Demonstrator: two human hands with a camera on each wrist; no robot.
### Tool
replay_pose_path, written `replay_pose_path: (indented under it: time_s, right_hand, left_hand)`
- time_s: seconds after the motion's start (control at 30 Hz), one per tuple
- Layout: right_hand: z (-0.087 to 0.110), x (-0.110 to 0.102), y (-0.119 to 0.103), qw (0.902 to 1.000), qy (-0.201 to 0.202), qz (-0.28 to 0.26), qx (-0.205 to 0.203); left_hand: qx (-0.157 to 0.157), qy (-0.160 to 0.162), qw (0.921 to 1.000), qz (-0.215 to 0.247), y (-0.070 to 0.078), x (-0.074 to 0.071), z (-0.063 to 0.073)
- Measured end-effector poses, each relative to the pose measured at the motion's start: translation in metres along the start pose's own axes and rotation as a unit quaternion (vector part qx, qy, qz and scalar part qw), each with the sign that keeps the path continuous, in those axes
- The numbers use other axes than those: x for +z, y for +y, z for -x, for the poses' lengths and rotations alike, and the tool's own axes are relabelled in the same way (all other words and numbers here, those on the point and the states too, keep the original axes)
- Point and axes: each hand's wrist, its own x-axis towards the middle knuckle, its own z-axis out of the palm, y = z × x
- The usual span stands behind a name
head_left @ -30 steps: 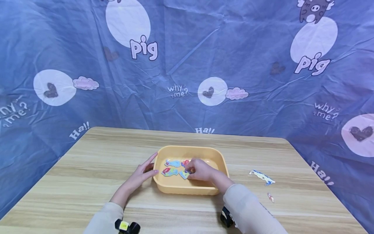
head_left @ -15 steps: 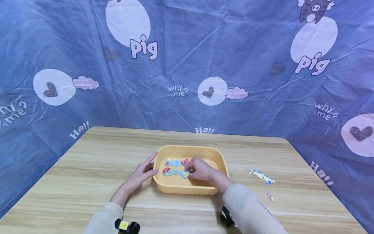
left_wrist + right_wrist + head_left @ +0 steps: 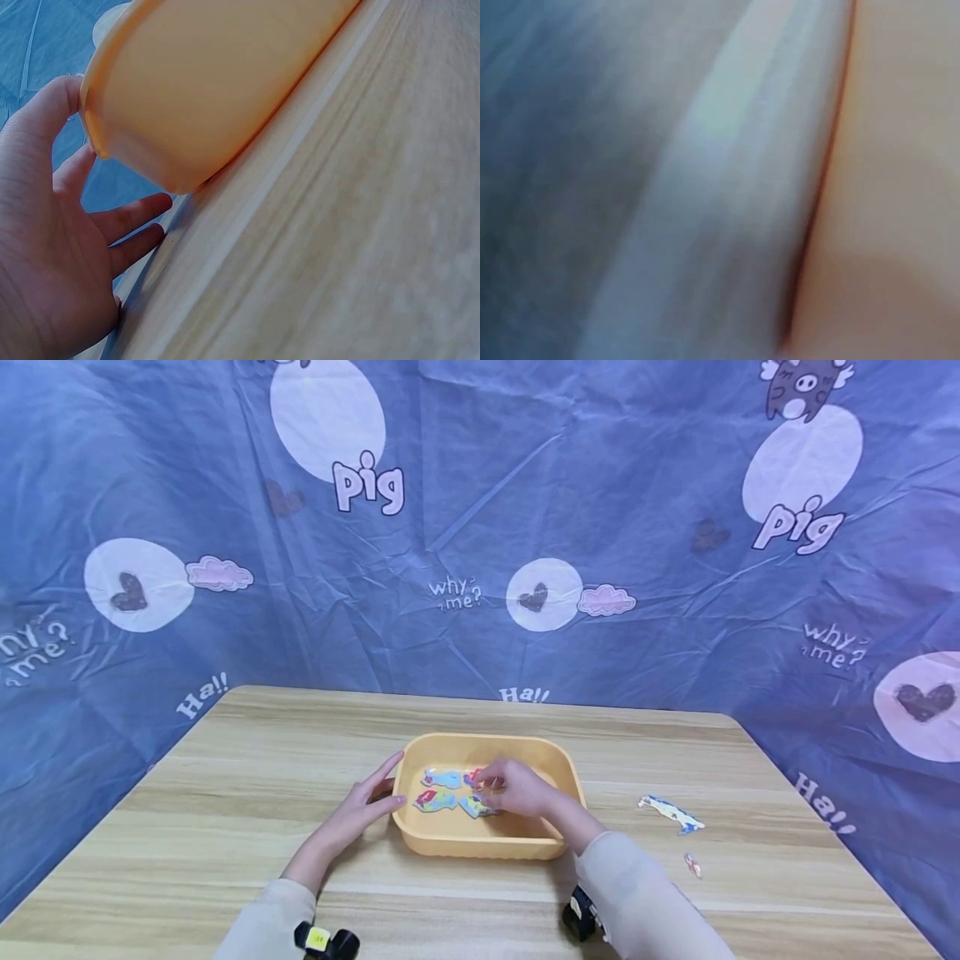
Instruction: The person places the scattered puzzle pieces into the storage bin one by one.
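A yellow plastic tray (image 3: 487,847) stands on the table. My left hand (image 3: 356,814) rests against its left end, with thumb and forefinger spread along the rim; in the left wrist view the other fingers of the left hand (image 3: 75,247) lie loose below. Over the middle of the tray is my right hand (image 3: 517,789), thumb and fingers bent but apart, close to flat printed pieces. A light blue piece (image 3: 444,779), a red-and-yellow piece (image 3: 435,801) and a yellow-blue piece (image 3: 474,807) lie inside. A red piece (image 3: 471,777) is partly hidden by my fingers.
Right of the tray, a long white-and-blue piece (image 3: 671,814) and a small reddish-white piece (image 3: 693,864) lie on the wooden table (image 3: 300,752). A blue printed cloth (image 3: 465,510) hangs behind. The right wrist view is blurred and shows the tray's side (image 3: 900,150).
My right hand has risen slightly from the pieces and its thumb and fingers have parted. More of the yellow-blue piece shows now. My left hand has stayed at the rim.
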Motion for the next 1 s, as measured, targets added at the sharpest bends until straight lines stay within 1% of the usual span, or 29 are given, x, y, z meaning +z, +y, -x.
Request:
replay_pose_path:
  time_s: [0.1,0.13,0.17,0.33,0.37,0.43,0.6,0.77,1.0]
  right_hand:
    - [0.001,-0.007,-0.001,0.9998,0.004,-0.015,-0.009]
    - [0.001,-0.009,-0.002,0.9997,0.005,-0.019,-0.011]
    - [0.002,-0.011,-0.002,0.9997,0.007,-0.022,-0.011]
    - [0.005,-0.024,-0.004,0.9993,0.024,-0.027,-0.012]
    - [0.006,-0.027,-0.005,0.9993,0.027,-0.024,-0.013]
    - [0.009,-0.033,-0.005,0.9989,0.036,-0.024,-0.016]
    - [0.016,-0.048,-0.006,0.9980,0.059,-0.025,-0.001]
    - [0.023,-0.061,-0.003,0.9971,0.072,-0.020,0.015]
    - [0.037,-0.079,-0.002,0.9950,0.095,-0.028,0.015]
  left_hand:
    - [-0.001,-0.001,1.0000,0.002,0.001,0.000,0.000]
    - [-0.002,-0.002,1.0000,0.005,0.005,0.001,0.002]
    - [-0.002,-0.002,1.0000,0.007,0.005,0.001,0.002]
    - [0.004,-0.008,0.9999,0.015,0.005,0.001,0.001]
    - [0.005,-0.007,0.9999,0.015,0.000,0.000,-0.001]
    - [0.006,-0.007,0.9998,0.018,0.000,0.000,0.000]
    - [0.010,-0.009,0.9998,0.017,0.001,0.000,0.000]
    - [0.010,-0.009,0.9998,0.016,0.001,0.000,0.000]
    - [-0.004,0.001,1.0000,0.009,0.002,0.001,0.000]
